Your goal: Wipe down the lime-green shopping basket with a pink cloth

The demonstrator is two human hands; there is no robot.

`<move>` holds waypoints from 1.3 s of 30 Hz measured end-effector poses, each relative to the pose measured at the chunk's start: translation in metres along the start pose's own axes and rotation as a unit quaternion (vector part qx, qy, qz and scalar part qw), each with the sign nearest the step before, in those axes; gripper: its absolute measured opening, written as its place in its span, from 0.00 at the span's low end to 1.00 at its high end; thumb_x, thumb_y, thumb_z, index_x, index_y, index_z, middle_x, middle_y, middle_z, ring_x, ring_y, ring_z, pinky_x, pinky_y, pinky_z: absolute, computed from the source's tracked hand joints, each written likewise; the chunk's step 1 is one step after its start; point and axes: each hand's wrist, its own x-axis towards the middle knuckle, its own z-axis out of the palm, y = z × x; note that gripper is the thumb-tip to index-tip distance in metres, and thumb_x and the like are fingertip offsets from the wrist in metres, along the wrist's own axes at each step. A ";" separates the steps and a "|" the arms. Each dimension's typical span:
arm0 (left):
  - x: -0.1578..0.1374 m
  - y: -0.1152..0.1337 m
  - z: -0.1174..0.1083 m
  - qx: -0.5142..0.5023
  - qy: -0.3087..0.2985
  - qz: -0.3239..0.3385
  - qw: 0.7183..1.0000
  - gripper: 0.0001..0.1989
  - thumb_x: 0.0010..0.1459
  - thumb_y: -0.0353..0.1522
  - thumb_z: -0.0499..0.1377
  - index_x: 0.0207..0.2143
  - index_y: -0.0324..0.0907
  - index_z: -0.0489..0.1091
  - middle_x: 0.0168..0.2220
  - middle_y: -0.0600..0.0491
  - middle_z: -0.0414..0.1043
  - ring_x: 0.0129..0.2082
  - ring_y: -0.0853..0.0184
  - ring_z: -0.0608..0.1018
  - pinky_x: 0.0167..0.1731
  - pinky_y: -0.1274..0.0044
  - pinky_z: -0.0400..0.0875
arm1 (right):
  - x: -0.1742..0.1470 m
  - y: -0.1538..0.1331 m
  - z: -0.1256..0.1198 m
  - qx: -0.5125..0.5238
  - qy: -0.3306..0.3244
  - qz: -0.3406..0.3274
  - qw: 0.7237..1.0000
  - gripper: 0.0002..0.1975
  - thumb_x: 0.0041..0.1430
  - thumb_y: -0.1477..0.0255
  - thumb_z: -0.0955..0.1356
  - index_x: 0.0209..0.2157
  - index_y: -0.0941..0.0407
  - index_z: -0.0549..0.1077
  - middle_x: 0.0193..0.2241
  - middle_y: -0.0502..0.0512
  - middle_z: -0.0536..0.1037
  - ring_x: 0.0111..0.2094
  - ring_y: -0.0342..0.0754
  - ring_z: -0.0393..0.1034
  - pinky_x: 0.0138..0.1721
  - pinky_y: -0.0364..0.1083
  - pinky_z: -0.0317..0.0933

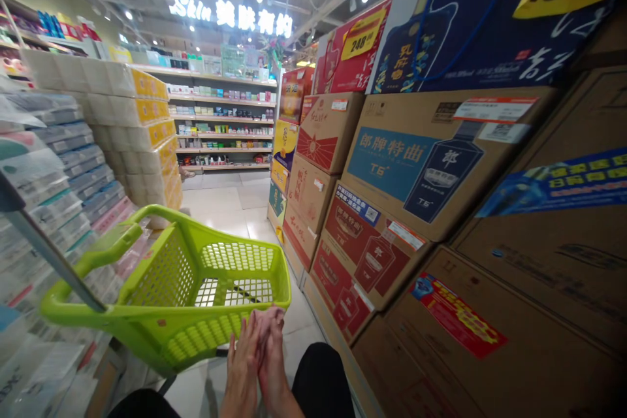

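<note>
Pink cloth [267,324], soft and crumpled, is bunched up between two bare hands, just in front of the near end of a lime-green cart [147,330]; the right hand [275,353] has its fingers bent round the cloth and seems to grip it; the left hand [241,354] lies alongside with its fingers stretched forward, close against the cloth, though I cannot tell whether it pinches any of it. As for how far things have got, the cloth is taken up and handled by at least one hand, and it has not been set down; the handling looks to be midway rather than finished (a judgement from this one view); whether the cloth touches the cart's rim, or merely hangs in front of it, I cannot tell. Both hands are outside the basket, whose slotted floor shows beyond them; a grey metal bar [59,261] slants up from the cart's left side; stacked cardboard boxes [386,144] stand to the right, wrapped paper packs [142,134] to the left; stocked shelves [220,103] stand well apart at the far end.
</note>
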 end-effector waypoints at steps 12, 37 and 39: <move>0.047 -0.058 -0.096 0.335 0.154 0.083 0.926 0.22 0.63 0.42 0.50 0.55 0.43 0.66 0.59 0.46 0.66 0.67 0.55 0.55 0.66 0.53 0.41 | 0.072 -0.032 -0.042 -0.500 0.122 -0.155 0.844 0.18 0.64 0.69 0.60 0.51 0.48 0.75 0.51 0.61 0.69 0.48 0.57 0.62 0.50 0.57 0.59; 0.052 -0.091 -0.102 0.416 0.146 0.109 0.891 0.23 0.61 0.37 0.53 0.58 0.47 0.65 0.57 0.46 0.66 0.64 0.54 0.58 0.64 0.56 0.47 | 0.065 -0.032 -0.020 -0.586 0.089 -0.112 0.797 0.22 0.57 0.83 0.59 0.47 0.51 0.75 0.50 0.58 0.70 0.41 0.51 0.68 0.42 0.46 0.62; 0.054 -0.086 -0.098 0.411 0.142 0.117 0.893 0.23 0.61 0.38 0.53 0.58 0.47 0.65 0.57 0.46 0.66 0.64 0.54 0.58 0.65 0.56 0.47 | 0.056 -0.032 0.014 -0.579 0.057 -0.137 0.802 0.23 0.55 0.84 0.60 0.47 0.50 0.74 0.48 0.56 0.71 0.43 0.51 0.68 0.41 0.45 0.62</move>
